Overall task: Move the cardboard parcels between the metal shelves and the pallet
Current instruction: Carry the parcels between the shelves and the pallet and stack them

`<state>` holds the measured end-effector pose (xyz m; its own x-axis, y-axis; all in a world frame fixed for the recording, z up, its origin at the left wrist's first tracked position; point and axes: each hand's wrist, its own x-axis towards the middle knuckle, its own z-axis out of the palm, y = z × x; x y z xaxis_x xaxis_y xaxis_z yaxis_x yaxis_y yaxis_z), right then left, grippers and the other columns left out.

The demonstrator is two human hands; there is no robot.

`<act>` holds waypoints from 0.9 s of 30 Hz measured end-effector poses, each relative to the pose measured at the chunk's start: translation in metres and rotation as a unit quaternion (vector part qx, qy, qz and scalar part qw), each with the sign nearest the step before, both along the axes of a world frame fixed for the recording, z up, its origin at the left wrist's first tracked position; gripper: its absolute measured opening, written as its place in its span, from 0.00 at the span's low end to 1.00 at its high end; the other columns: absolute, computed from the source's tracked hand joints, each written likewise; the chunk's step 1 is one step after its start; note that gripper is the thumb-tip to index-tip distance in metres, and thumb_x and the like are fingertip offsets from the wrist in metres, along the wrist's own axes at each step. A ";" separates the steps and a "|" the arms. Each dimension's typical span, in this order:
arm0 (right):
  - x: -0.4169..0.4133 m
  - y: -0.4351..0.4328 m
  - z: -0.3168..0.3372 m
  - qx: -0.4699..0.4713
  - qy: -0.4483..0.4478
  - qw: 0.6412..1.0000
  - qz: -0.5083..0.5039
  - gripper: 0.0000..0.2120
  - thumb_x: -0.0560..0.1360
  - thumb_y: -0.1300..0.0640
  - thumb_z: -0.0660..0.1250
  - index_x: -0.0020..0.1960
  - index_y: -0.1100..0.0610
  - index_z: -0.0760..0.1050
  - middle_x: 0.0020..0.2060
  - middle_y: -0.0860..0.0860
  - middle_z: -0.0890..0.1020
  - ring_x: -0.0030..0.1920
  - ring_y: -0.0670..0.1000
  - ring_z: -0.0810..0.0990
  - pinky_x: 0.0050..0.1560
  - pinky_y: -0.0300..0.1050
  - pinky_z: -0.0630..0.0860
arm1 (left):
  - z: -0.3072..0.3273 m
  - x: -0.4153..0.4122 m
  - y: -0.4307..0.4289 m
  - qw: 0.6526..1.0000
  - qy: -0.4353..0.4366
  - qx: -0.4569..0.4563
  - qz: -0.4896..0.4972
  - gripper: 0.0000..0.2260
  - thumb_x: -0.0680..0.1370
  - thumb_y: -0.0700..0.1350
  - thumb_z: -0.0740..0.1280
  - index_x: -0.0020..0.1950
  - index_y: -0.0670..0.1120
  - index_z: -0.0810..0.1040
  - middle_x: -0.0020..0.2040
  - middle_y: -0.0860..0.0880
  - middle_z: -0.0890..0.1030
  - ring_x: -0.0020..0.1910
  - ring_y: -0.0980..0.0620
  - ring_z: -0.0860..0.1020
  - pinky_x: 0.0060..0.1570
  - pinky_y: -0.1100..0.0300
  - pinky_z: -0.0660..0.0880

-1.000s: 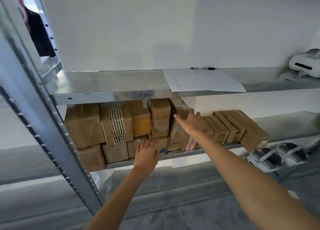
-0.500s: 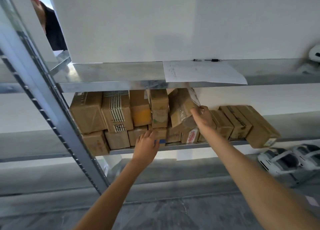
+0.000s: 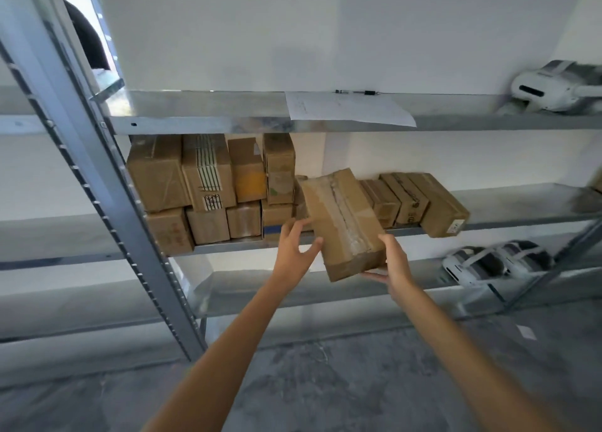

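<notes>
Grey concrete floor [image 3: 325,382] runs beneath a metal rack [image 3: 97,177] set against a white wall [image 3: 325,34]. Nearest, the right hand [image 3: 392,265] grips the low near corner of a taped parcel [image 3: 342,223], fingers flat beneath it and thumb up its side, seemingly to take the weight. The parcel tilts, near end out past the middle shelf [image 3: 228,244], far end raised over it. The left hand [image 3: 294,246] is spread wide, thumb just touching the parcel's left edge, probably to steady it. Behind, stacked parcels [image 3: 208,174] fill the shelf's left end and a leaning row [image 3: 423,200] sits to the right. Above, a paper sheet [image 3: 345,109] overhangs the top shelf [image 3: 202,122].
</notes>
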<state>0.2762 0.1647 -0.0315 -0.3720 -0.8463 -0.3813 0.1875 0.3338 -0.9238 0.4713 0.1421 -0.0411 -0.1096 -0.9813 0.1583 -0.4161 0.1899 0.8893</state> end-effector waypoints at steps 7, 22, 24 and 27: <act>0.007 0.054 -0.001 -0.003 0.040 0.989 0.144 0.11 0.80 0.50 0.56 0.60 0.50 0.67 0.53 0.51 0.74 0.59 0.55 0.72 0.54 0.57 0.76 | -0.009 -0.013 0.047 0.996 0.087 -0.001 -0.013 0.28 0.71 0.59 0.68 0.70 0.63 0.63 0.74 0.54 0.52 0.71 0.45 0.60 0.67 0.43 0.69; 0.074 0.016 0.054 -0.320 0.189 0.812 0.450 0.24 0.81 0.62 0.55 0.75 0.48 0.59 0.74 0.33 0.51 0.74 0.37 0.48 0.76 0.52 0.52 | 0.039 0.036 0.096 0.970 0.153 -0.092 0.167 0.23 0.80 0.47 0.63 0.75 0.54 0.64 0.78 0.61 0.47 0.74 0.63 0.54 0.66 0.67 0.65; 0.097 0.018 0.058 -0.348 0.193 0.787 0.472 0.24 0.81 0.62 0.56 0.75 0.50 0.58 0.75 0.35 0.49 0.74 0.37 0.47 0.76 0.51 0.51 | 0.044 0.053 0.111 0.964 0.146 -0.105 0.195 0.23 0.82 0.45 0.61 0.76 0.54 0.61 0.78 0.62 0.46 0.75 0.64 0.53 0.67 0.69 0.64; 0.136 0.028 0.060 -0.365 0.187 0.758 0.507 0.25 0.80 0.62 0.58 0.76 0.52 0.57 0.76 0.37 0.48 0.75 0.38 0.47 0.76 0.47 0.50 | 0.050 0.084 0.135 0.960 0.096 -0.117 0.236 0.23 0.83 0.43 0.58 0.77 0.51 0.58 0.78 0.60 0.47 0.76 0.61 0.52 0.72 0.61 0.61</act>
